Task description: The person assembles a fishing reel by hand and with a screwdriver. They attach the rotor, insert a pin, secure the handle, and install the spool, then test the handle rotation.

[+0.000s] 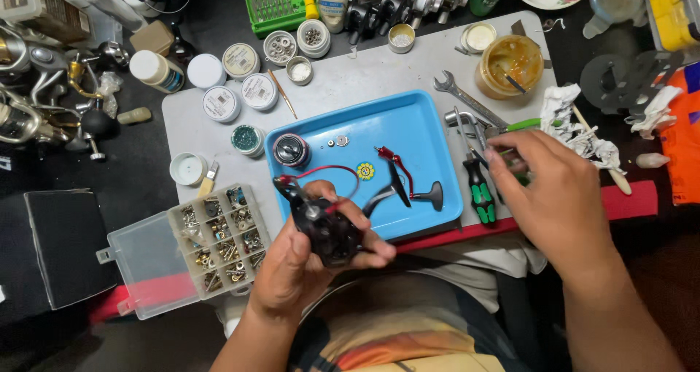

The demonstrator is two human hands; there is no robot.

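— Head view: left hand (pixel 299 259) clamped round black fishing reel body with red wire bail (pixel 324 222), held at six o'clock of shallow blue plastic tray (pixel 430 135).

— And right hand (pixel 550 197)?

— At three o'clock, fingers curled among tools beside green-and-black-handled screwdriver (pixel 480 190); whether pinching one, cannot tell.

— Step in hand?

— Likely picking a tool mid-disassembly. Next: calls for steady hold on reel, tip lined up squarely.

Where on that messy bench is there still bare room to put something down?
Bare patches: the grey board between the small jars and the wrench, and the blue tray's upper right corner. Crowded: the tools by the right hand, and the black bench at far left.
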